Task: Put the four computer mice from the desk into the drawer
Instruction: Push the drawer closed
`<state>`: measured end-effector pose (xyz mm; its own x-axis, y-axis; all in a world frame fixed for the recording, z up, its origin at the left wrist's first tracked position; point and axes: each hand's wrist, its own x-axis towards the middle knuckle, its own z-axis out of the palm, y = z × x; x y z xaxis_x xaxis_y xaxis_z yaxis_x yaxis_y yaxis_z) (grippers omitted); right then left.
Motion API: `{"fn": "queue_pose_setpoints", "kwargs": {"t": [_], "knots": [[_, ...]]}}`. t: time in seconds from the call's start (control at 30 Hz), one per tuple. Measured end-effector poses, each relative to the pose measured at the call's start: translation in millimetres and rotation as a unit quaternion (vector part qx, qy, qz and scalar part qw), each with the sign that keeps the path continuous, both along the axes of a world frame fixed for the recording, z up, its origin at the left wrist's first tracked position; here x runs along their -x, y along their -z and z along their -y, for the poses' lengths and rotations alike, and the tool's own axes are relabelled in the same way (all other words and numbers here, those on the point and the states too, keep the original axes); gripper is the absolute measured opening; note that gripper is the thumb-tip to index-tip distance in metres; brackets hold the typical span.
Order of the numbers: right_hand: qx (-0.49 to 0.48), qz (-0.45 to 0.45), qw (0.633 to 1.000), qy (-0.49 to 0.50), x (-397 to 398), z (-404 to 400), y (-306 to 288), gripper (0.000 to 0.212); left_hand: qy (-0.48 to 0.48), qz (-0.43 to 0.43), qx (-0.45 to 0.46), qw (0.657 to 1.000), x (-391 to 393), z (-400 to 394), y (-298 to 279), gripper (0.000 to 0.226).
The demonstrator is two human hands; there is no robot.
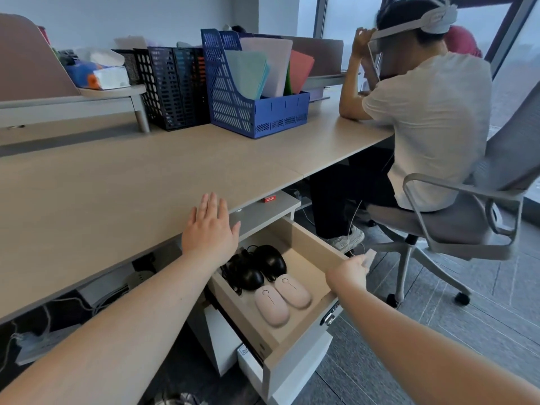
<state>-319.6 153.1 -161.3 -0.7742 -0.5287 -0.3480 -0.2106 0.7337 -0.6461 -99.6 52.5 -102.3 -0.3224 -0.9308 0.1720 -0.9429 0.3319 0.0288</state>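
1. The pale wooden pull-out drawer (309,244) stands open under the long light-wood bench (117,182), its white front panel nearest the floor.
2. Inside it lie all four mice: two glossy black corded mice (270,260) at the far end, their cables bunched to the left, and two flat pale-pink oval mice (292,291) side by side at the near end, touching or nearly so.
3. The left hand (211,232) is spread flat, fingers wide and together pointing away, palm down over the bench's near edge, holding nothing.
4. The right hand (349,271) is at the drawer's right wall near its front corner; the fingers curl over the rim, though I cannot tell how firmly they grip.
5. On the far side of the bench stand a blue perforated plastic file holder (257,112) with coloured folders and, left of it, a dark mesh file rack (169,89).
6. To the right another person in a white T-shirt (432,127) sits on a grey mesh office chair (467,220).
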Motion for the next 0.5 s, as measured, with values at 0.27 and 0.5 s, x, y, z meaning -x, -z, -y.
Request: {"fn": "queue_pose_setpoints", "kwargs": {"t": [0.27,0.5], "knots": [[-0.009,-0.002,0.999,-0.035,-8.5,40.5,-1.1,0.05,-0.014,-0.025,-0.065,0.997,-8.5,44.1,1.0,0.068],[0.035,0.032,0.989,-0.139,-30.8,73.0,23.5,0.036,0.027,-0.013,-0.122,0.992,-15.8,74.6,-10.7,0.074]]}}
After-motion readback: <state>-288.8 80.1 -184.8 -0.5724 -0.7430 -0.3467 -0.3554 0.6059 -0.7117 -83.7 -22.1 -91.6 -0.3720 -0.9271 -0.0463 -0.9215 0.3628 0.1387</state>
